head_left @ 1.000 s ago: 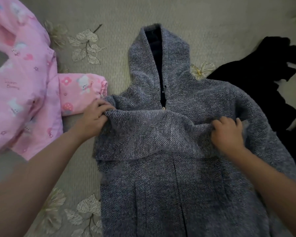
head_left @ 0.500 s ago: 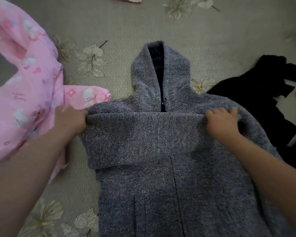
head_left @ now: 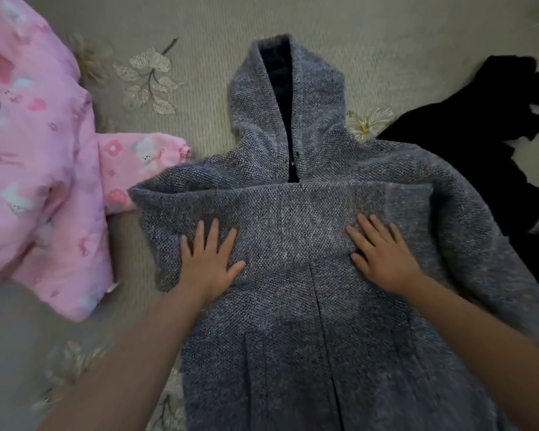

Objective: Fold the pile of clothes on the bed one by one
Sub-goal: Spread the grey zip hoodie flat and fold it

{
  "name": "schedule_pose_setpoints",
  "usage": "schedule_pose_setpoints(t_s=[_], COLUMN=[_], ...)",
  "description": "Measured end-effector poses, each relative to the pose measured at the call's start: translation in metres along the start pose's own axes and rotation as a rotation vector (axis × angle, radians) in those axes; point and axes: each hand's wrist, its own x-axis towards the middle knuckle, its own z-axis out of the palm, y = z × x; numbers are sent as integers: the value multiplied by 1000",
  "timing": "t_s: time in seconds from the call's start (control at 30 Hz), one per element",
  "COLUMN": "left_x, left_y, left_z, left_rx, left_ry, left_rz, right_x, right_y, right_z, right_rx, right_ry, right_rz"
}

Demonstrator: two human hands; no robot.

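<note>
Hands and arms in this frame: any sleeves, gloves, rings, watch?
Both forearms are bare as far as the frame shows, with no sleeve edge visible. The left hand and right hand wear no gloves. No rings, watch or bands show on the fingers or wrists.

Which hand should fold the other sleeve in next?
Probably the right hand. It lies flat on the grey hooded coat, nearest the sleeve still spread out on that side. The left hand rests on the sleeve already folded across.

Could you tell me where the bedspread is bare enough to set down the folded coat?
Bare beige bedspread lies beyond the grey knit hooded coat, between the pink printed jacket and black garment. Both flanks are crowded.
</note>
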Motion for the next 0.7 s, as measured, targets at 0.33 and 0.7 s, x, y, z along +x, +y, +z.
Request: schedule_pose_setpoints(t_s=[0.33,0.7], left_x=[-30,-56], left_y=[66,153], left_z=[-3,47], left_rx=[-145,-26], left_ry=[167,79], left_rz=[31,281], right_x=[-5,-204], right_y=[31,140], right_z=[-38,67], right_rx=[279,430], right_ry=[159,51], right_rz=[-90,739])
